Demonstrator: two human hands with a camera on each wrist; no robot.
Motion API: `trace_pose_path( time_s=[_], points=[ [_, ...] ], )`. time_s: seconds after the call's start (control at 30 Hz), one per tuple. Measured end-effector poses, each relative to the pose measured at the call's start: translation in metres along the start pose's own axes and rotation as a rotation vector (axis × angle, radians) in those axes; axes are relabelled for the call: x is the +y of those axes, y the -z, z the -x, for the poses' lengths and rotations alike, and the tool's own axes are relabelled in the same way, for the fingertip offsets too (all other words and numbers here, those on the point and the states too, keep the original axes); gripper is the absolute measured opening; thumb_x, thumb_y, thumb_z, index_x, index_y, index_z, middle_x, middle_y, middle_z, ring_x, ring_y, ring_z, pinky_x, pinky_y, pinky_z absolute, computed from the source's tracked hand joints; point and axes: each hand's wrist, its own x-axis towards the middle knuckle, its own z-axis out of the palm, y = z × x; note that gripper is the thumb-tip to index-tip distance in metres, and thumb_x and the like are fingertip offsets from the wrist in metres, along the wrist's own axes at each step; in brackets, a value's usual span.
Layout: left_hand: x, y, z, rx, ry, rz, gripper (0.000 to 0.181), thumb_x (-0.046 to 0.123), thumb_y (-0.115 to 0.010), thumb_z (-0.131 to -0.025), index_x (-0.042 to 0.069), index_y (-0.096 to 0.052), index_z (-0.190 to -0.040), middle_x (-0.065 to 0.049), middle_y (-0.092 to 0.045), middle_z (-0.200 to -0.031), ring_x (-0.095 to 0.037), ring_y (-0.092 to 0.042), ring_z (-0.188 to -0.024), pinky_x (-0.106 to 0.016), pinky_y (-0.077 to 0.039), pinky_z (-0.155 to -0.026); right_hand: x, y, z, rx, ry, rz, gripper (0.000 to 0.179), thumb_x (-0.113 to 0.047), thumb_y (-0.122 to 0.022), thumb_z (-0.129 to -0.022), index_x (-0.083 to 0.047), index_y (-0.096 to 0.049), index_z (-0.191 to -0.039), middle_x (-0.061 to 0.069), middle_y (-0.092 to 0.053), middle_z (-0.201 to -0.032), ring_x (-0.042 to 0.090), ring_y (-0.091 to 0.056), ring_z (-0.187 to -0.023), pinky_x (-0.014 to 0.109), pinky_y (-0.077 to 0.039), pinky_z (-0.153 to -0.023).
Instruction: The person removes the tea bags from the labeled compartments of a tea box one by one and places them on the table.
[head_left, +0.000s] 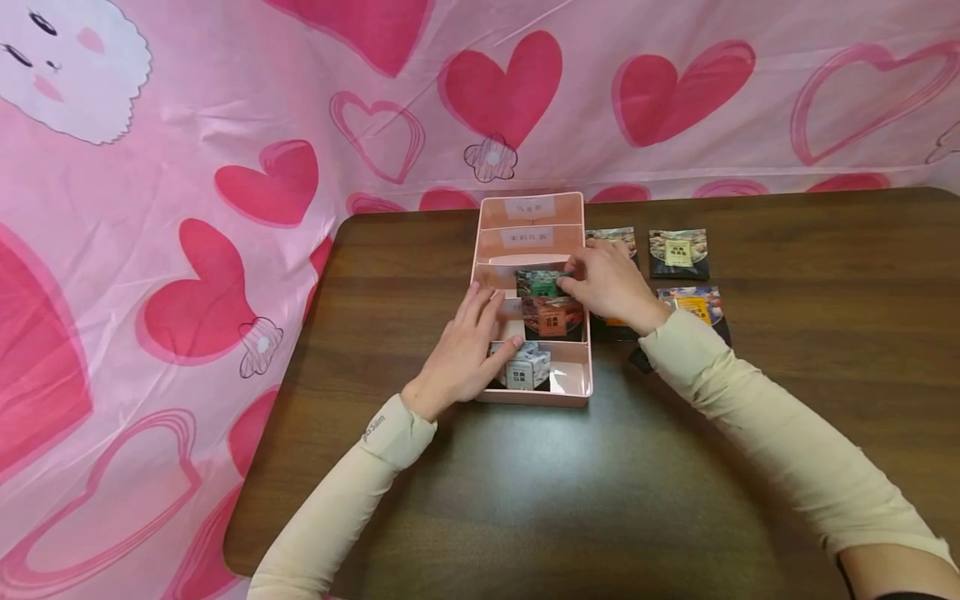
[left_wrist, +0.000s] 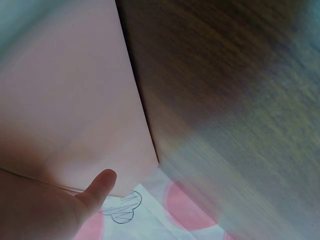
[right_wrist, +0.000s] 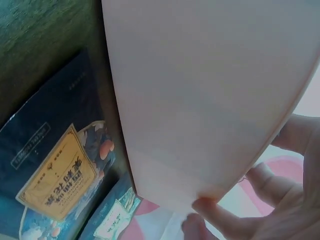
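Observation:
A pink divided box (head_left: 534,400) stands on the table, its compartments in a row running away from me. My left hand (head_left: 463,343) rests on its left rim, fingers extended and thumb reaching over a white tea sachet (head_left: 519,373) in the nearest compartment. The left wrist view shows that thumb (left_wrist: 98,191) beside the box's outer wall. My right hand (head_left: 611,279) reaches over the right rim and pinches the right corner of a green tea sachet (head_left: 537,284) in the middle compartment. Just nearer lies a red-brown tea sachet (head_left: 553,320) in its own compartment.
Right of the box are tea sachets: a pale-labelled one (head_left: 678,252), an orange-labelled one (head_left: 693,308) and others partly under my right arm. Paper labels (head_left: 528,237) mark the far compartments. A pink heart-print cloth (head_left: 585,100) hangs behind the wooden table (head_left: 450,517).

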Motion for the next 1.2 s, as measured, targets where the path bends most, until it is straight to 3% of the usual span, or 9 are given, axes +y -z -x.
trace_pose_path(
  time_s=[0.17,0.23,0.4,0.6,0.73,1.0,1.2],
  points=[
    [0.0003,-0.0005,0.0000,0.005,-0.004,-0.001,0.075,0.058,-0.036,-0.097,0.013,-0.019,-0.155,-0.008,-0.019,-0.161,-0.022,0.001,-0.152,-0.059,-0.030,-0.111,-0.0013,-0.0009,0.0052,0.061,-0.002,0.019,0.018,-0.027,-0.067,-0.088,-0.009,-0.065,-0.092,0.025,-0.041,-0.144,0.047,-0.028,-0.131,0.062,-0.024,-0.104],
    [0.0001,-0.0007,0.0002,0.006,-0.003,-0.004,0.076,0.059,-0.036,-0.097,0.013,-0.019,-0.155,-0.008,-0.018,-0.161,-0.022,0.001,-0.152,-0.059,-0.030,-0.112,-0.0015,-0.0015,0.0071,0.086,0.015,0.023,0.016,-0.026,-0.068,-0.087,-0.011,-0.065,-0.092,0.023,-0.038,-0.144,0.046,-0.028,-0.127,0.061,-0.027,-0.099],
    [0.0003,-0.0007,0.0006,0.007,0.002,-0.004,0.076,0.060,-0.035,-0.097,0.013,-0.018,-0.155,-0.008,-0.018,-0.161,-0.022,0.001,-0.152,-0.058,-0.029,-0.112,-0.0024,-0.0016,0.0077,0.120,0.087,0.043,0.014,-0.024,-0.071,-0.085,-0.011,-0.069,-0.090,0.016,-0.047,-0.126,0.039,-0.034,-0.113,0.054,-0.029,-0.092],
    [0.0008,-0.0008,0.0007,0.014,-0.008,-0.008,0.076,0.060,-0.034,-0.097,0.013,-0.019,-0.155,-0.009,-0.019,-0.160,-0.022,0.000,-0.152,-0.058,-0.030,-0.112,-0.0051,0.0010,0.0051,0.074,0.130,0.046,0.015,-0.022,-0.073,-0.083,-0.009,-0.070,-0.089,0.009,-0.062,-0.098,0.030,-0.041,-0.093,0.045,-0.032,-0.084],
    [0.0003,-0.0014,0.0006,0.020,-0.013,-0.014,0.076,0.060,-0.033,-0.097,0.012,-0.019,-0.155,-0.009,-0.021,-0.159,-0.023,-0.001,-0.152,-0.058,-0.030,-0.112,-0.0065,0.0018,0.0026,0.035,0.125,0.006,0.016,-0.021,-0.073,-0.083,-0.007,-0.072,-0.091,0.009,-0.069,-0.087,0.028,-0.045,-0.089,0.043,-0.034,-0.083],
    [0.0002,-0.0006,0.0003,0.010,-0.004,-0.009,0.076,0.061,-0.033,-0.097,0.013,-0.018,-0.155,-0.009,-0.019,-0.160,-0.022,0.000,-0.152,-0.058,-0.029,-0.112,-0.0078,0.0019,-0.0005,-0.038,0.087,-0.033,0.020,-0.022,-0.070,-0.086,-0.006,-0.072,-0.097,0.011,-0.070,-0.087,0.028,-0.051,-0.090,0.043,-0.039,-0.082],
    [0.0006,0.0000,0.0004,0.011,-0.005,-0.004,0.076,0.061,-0.032,-0.097,0.013,-0.019,-0.155,-0.009,-0.020,-0.160,-0.022,0.000,-0.152,-0.059,-0.030,-0.112,-0.0083,0.0034,-0.0015,-0.066,0.091,-0.050,0.019,-0.020,-0.069,-0.088,-0.005,-0.071,-0.098,0.011,-0.071,-0.087,0.028,-0.053,-0.086,0.046,-0.040,-0.090]
  ],
)
